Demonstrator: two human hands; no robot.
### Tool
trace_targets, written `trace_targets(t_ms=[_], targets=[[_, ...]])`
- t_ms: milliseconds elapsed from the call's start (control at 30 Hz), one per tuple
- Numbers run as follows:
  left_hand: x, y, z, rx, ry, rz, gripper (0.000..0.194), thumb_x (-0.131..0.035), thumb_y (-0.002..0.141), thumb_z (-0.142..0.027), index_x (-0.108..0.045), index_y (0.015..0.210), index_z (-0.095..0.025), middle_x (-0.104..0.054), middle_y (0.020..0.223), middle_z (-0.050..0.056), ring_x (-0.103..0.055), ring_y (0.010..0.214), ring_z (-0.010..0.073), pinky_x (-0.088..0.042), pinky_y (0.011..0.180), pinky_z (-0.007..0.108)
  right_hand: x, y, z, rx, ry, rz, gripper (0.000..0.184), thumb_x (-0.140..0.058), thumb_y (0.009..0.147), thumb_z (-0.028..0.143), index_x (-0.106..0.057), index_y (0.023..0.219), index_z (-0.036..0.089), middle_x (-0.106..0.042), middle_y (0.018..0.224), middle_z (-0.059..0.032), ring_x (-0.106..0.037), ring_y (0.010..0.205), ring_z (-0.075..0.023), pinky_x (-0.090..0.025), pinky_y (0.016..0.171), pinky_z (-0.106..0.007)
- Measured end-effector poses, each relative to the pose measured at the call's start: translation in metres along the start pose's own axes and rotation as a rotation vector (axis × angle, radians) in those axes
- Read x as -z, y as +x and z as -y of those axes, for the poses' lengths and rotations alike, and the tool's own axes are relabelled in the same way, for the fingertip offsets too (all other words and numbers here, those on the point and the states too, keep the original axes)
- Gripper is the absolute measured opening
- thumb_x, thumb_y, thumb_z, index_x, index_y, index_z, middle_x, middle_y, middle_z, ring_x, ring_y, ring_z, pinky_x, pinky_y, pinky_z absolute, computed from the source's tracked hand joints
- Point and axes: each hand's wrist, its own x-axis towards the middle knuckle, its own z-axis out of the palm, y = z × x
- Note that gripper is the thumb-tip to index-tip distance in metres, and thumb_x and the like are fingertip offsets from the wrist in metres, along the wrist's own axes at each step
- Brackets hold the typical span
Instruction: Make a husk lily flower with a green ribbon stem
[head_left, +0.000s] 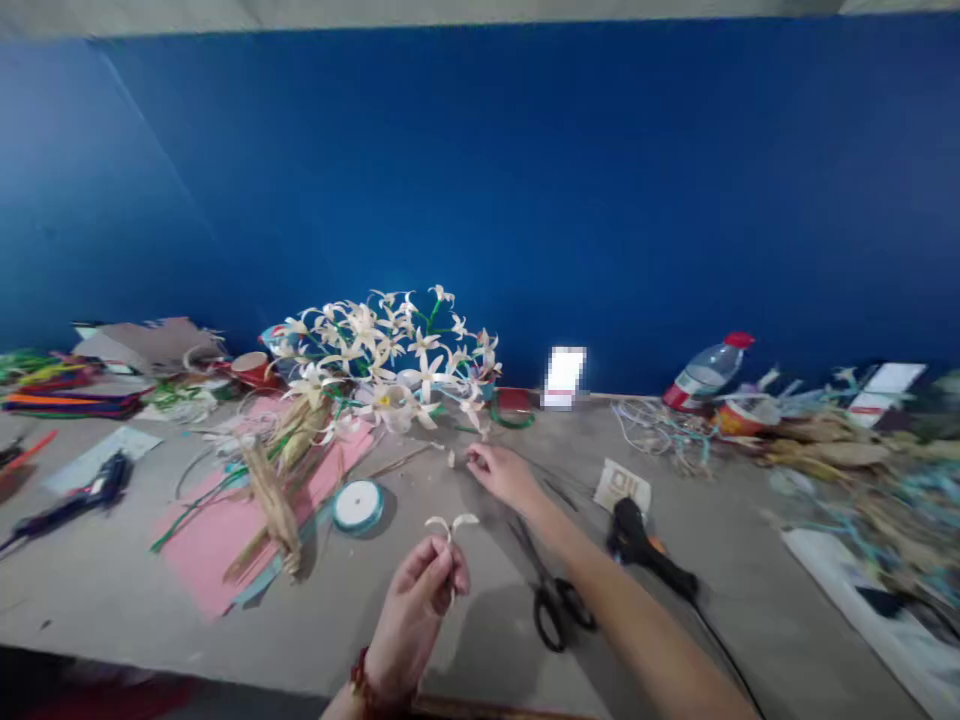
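Note:
My left hand (420, 595), with a beaded bracelet on the wrist, pinches a thin stem between thumb and fingertips. Two curved pale petals (463, 520) spread from the stem's top, making an unfinished-looking flower shape. Farther forward, my right hand (501, 474) is over the table with its fingers drawn together. Just left of its fingertips is a small pale piece (451, 458); whether the fingers touch it or hold anything, I cannot make out. Behind the hands stands a bunch of white flowers (397, 350) on green stems. Black-handled scissors (555, 605) lie under my right forearm.
A ribbon spool (358, 505) and dried husks (271, 495) on pink paper (199, 545) lie to the left. One glue gun (649, 550) is at right, another (94, 495) at far left. A bottle (705, 372) leans near the blue wall (570, 180).

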Motion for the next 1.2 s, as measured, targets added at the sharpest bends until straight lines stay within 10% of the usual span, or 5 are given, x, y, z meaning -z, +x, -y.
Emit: trace_targets(t_ms=[200,567,967,1200], targets=[[0.016,0.003,-0.005,-0.037,-0.019,-0.033,0.021,-0.073,0.081,-0.033,-0.062,0.077,-0.015,-0.058,0.067,0.001,-0.051,0.066,0.0126,-0.037,0.068,0.025,-0.014,0.034,0.026,0.021,-0.015,0.018,0.03,-0.059,0.095,0.032,-0.058,0.122,0.018,-0.06,0.124,-0.0088,-0.063,0.102,-0.0223,-0.055,0.086,-0.043],[0.017,0.006,0.003,0.001,-0.004,0.0,0.02,-0.071,0.083,-0.031,-0.06,0.076,-0.015,-0.059,0.068,0.001,-0.051,0.065,0.0118,-0.038,0.068,0.025,0.003,0.0,0.012,0.071,0.072,-0.025,0.015,-0.06,0.088,0.015,-0.067,0.1,0.02,-0.07,0.1,-0.005,-0.064,0.089,-0.017,-0.046,0.082,-0.027],[0.023,-0.003,0.004,-0.035,0.038,-0.045,0.021,-0.071,0.082,-0.033,-0.061,0.076,-0.015,-0.059,0.068,0.001,-0.051,0.066,0.0123,-0.038,0.067,0.024,-0.019,0.023,0.038,0.114,0.251,0.076,0.02,-0.062,0.076,0.007,-0.07,0.087,0.022,-0.069,0.092,-0.002,-0.062,0.08,-0.016,-0.043,0.074,-0.024],[0.018,0.007,-0.003,-0.131,-0.069,-0.124,0.014,-0.072,0.082,-0.028,-0.064,0.079,-0.017,-0.062,0.077,0.001,-0.054,0.069,0.0106,-0.042,0.07,0.023,0.008,-0.01,0.035,0.036,0.573,0.013,0.009,-0.063,0.082,0.025,-0.067,0.086,0.018,-0.066,0.072,0.0006,-0.056,0.059,-0.0128,-0.045,0.056,-0.023]])
